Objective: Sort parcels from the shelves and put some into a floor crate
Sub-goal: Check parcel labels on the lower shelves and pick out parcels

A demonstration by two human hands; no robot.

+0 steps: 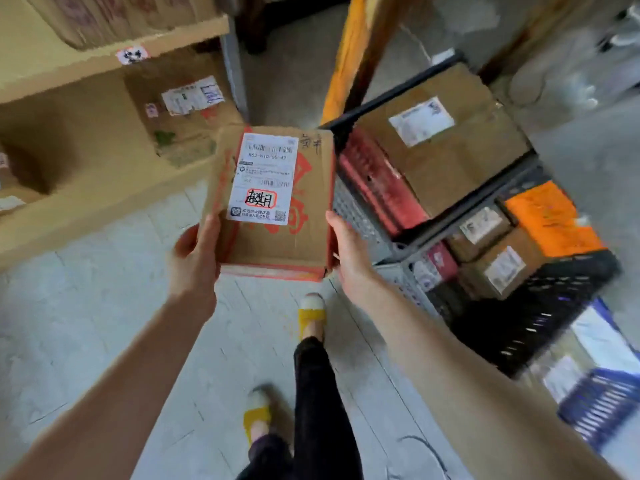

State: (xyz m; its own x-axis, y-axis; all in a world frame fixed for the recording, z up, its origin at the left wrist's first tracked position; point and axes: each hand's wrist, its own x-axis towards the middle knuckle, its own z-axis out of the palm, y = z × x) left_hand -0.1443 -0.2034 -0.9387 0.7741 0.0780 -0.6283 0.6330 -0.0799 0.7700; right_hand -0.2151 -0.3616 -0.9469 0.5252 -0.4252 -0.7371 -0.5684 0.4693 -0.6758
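The left hand (194,252) and right hand (349,252) each keep a clasping grip on opposite edges of a brown cardboard parcel with a white label (277,220), at frame centre. A dark mesh plastic floor crate (356,206) stands just right, and tan shelves (104,64) fill the upper left.

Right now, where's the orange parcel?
Head view, right side: the orange parcel lies in the nearer black crate, at its far edge, beside a small brown box, right of the held parcel.
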